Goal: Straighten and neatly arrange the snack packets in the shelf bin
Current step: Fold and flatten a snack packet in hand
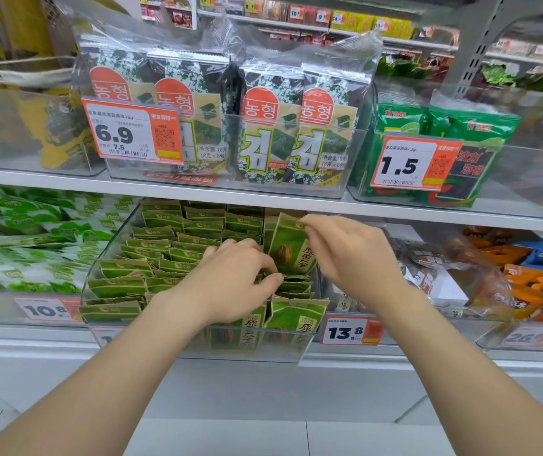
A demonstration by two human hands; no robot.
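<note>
A clear plastic shelf bin (105, 258) on the lower shelf holds several green-and-tan snack packets (155, 255) standing in rows. One packet (291, 246) with a seed picture is raised and tilted at the bin's right side. My right hand (346, 255) pinches its top right corner. My left hand (240, 278) is inside the bin just left of that packet, fingers curled down onto the tops of the packets below it. Two more packets (296, 319) stand at the bin's front wall.
The upper shelf (263, 195) sits close above the bin, carrying seaweed packs (273, 126) in clear bins with price tags. Green-white packets (26, 245) fill the bin to the left; mixed orange and blue packs (533, 278) lie to the right. A 13.8 tag (349, 330) hangs at the front right.
</note>
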